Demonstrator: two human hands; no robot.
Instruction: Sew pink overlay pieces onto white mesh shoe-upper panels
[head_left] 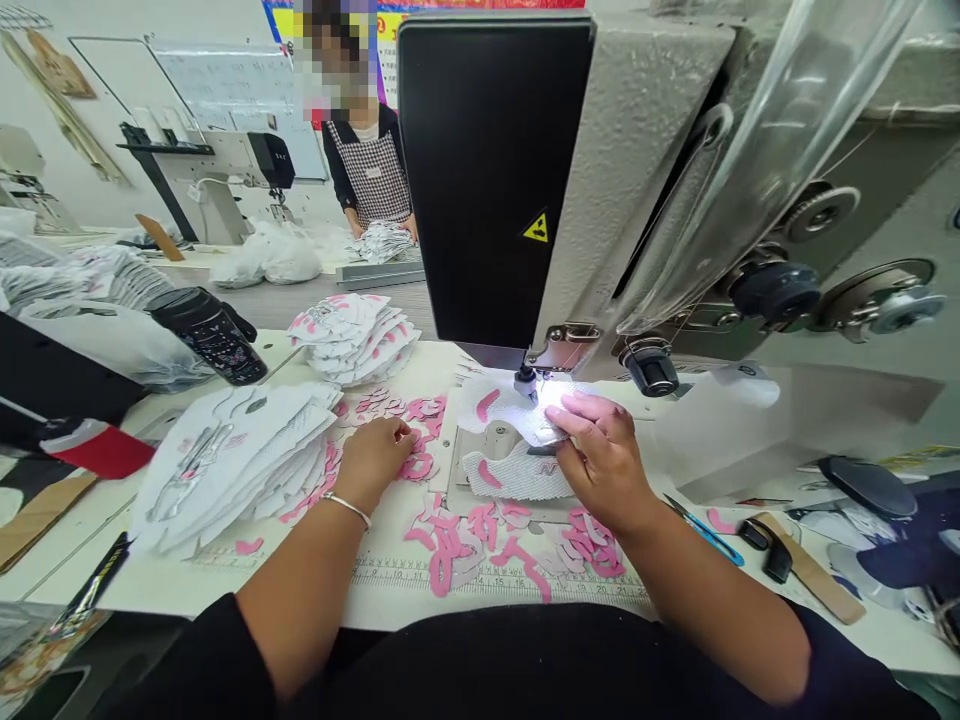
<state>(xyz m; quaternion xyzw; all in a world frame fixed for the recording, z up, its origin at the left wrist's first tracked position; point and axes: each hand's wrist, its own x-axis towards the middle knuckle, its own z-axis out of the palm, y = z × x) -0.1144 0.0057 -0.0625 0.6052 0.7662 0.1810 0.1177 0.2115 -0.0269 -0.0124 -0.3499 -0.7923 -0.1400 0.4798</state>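
Note:
My right hand (604,455) grips the edge of a white mesh fabric piece (517,400) that lies under the lit presser foot (526,382) of a sewing machine. A curved pink patch (487,404) lies on this fabric, and another strip of white mesh with a pink patch (489,474) reaches toward me. My left hand (379,455), with a bangle on its wrist, is among loose pink patches (427,415) left of the needle. Its fingertips are pinched together; whatever is between them is hidden.
Stacks of white cut pieces (247,460) stand on the left, with another stack (356,335) behind. More pink patches (450,545) lie over a printed ruler near me. Blue snips (705,530) lie at right. A black tumbler (210,330) leans at left. Across the table, a person (371,170) handles pieces.

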